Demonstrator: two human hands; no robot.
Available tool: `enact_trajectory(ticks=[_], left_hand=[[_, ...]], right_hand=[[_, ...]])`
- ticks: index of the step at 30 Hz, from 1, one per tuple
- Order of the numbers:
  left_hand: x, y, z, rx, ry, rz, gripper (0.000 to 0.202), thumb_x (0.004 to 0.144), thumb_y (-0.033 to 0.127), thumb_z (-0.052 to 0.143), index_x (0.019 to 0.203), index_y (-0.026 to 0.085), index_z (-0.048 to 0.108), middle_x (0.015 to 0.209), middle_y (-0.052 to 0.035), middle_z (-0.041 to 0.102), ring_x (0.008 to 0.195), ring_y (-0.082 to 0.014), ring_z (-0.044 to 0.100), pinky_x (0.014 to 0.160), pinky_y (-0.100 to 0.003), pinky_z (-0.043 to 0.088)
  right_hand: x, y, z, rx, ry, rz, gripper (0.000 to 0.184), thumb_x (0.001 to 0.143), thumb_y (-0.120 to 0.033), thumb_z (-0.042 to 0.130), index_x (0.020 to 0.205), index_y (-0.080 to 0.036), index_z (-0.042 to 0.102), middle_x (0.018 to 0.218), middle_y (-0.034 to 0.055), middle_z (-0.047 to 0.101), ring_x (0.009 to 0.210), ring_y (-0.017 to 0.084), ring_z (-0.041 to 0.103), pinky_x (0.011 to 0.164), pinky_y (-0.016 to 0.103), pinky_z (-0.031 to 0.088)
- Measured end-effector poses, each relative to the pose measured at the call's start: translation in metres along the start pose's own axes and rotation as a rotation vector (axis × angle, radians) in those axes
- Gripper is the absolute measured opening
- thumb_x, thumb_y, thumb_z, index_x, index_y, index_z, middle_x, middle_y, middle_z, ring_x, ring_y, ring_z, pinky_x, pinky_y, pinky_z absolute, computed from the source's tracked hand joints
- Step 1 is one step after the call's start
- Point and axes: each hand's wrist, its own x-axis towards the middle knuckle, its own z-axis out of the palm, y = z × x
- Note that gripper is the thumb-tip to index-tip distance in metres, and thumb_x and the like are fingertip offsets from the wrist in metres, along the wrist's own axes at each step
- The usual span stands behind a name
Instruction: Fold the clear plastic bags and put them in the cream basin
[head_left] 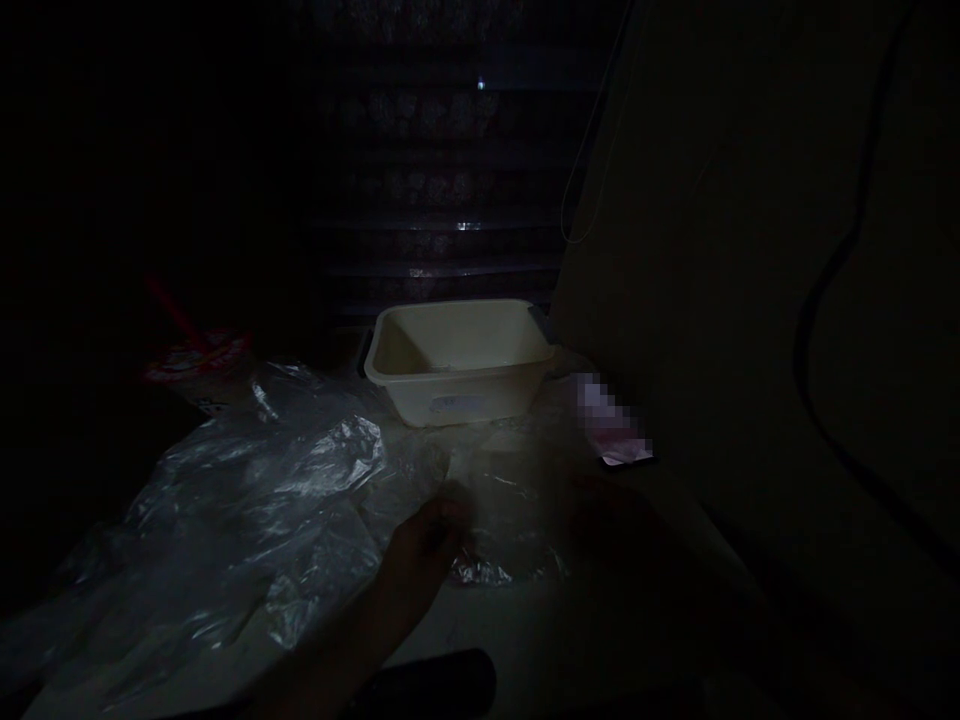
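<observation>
The scene is very dark. My left hand (429, 538) reaches in from the bottom edge and rests on a clear plastic sheet (285, 490) spread over the table. Its fingers look curled round a crinkled bit of that plastic. A faint dark reddish shape (609, 512) to the right of it could be my right hand, but its fingers do not show. A cream plastic tub (459, 392) stands just beyond the plastic, open side up, and looks empty.
A red and white packet (196, 362) lies at the back left. A phone or small card (616, 432) lies right of the tub beside a large dark panel (750, 300). A thin cable hangs down at the panel's left edge. A dark shuttered wall stands behind.
</observation>
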Motion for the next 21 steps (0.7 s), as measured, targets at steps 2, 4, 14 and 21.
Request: enact_trajectory(ticks=[2, 4, 14, 21], left_hand=[[-0.005, 0.0, -0.001, -0.02, 0.015, -0.01, 0.029, 0.069, 0.026, 0.046, 0.094, 0.014, 0.044, 0.063, -0.0007, 0.06, 0.057, -0.0144, 0.058, 0.053, -0.026, 0.045], [-0.011, 0.002, -0.003, -0.004, 0.042, 0.0, 0.041, 0.068, 0.024, 0.048, 0.105, 0.013, 0.037, 0.069, -0.0015, 0.06, 0.061, -0.0146, 0.059, 0.056, -0.026, 0.047], [-0.018, 0.002, -0.004, 0.104, 0.06, 0.032, 0.016, 0.067, 0.021, 0.051, 0.082, 0.017, 0.054, 0.075, -0.002, 0.064, 0.063, -0.0141, 0.06, 0.055, -0.022, 0.049], [-0.016, 0.0, -0.003, 0.124, 0.036, 0.076, 0.022, 0.067, 0.02, 0.05, 0.088, 0.017, 0.056, 0.08, -0.0041, 0.063, 0.068, -0.015, 0.06, 0.056, -0.023, 0.049]], right_hand=[[0.001, 0.0, 0.001, 0.012, 0.017, -0.001, 0.026, 0.08, -0.029, 0.042, 0.102, -0.015, 0.047, 0.101, 0.0053, 0.05, 0.084, 0.015, 0.051, 0.07, 0.034, 0.044], [0.001, 0.001, 0.001, 0.021, 0.027, -0.002, 0.028, 0.079, -0.03, 0.043, 0.102, -0.014, 0.047, 0.101, 0.0047, 0.05, 0.085, 0.016, 0.051, 0.07, 0.034, 0.044], [-0.006, -0.001, 0.003, -0.001, 0.005, -0.016, 0.026, 0.08, -0.029, 0.042, 0.101, -0.015, 0.048, 0.101, 0.0049, 0.05, 0.084, 0.015, 0.051, 0.07, 0.034, 0.044], [-0.005, 0.004, 0.007, -0.039, -0.019, -0.022, 0.025, 0.081, -0.029, 0.04, 0.101, -0.017, 0.048, 0.103, 0.0054, 0.049, 0.084, 0.014, 0.051, 0.071, 0.033, 0.043]])
